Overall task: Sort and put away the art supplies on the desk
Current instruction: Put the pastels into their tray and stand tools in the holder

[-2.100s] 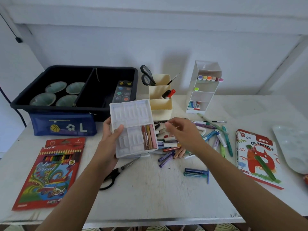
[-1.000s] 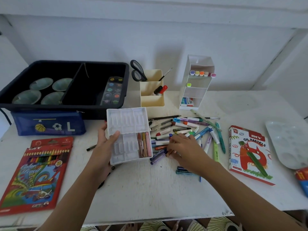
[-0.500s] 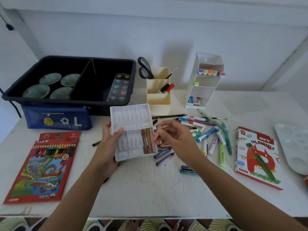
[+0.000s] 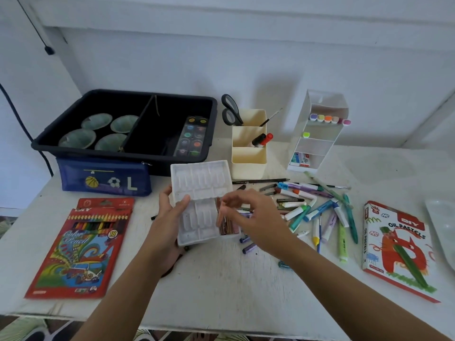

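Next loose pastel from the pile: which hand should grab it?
Right. The left hand grips the tray, so it is busy. The right hand is at the tray's right end, beside the pile. Whether it holds anything now is too blurred to tell.

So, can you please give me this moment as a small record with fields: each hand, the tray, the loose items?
left hand: holds the white tray by its left edge, thumb on top
right hand: fingers over the tray's right end; too blurred to tell whether they pinch a pastel
tray contents: a few pastels in the right-hand slots; the other visible slots are empty
loose pile: markers and pastels on the desk, right of the tray
oil pastels box: lies flat at the far right
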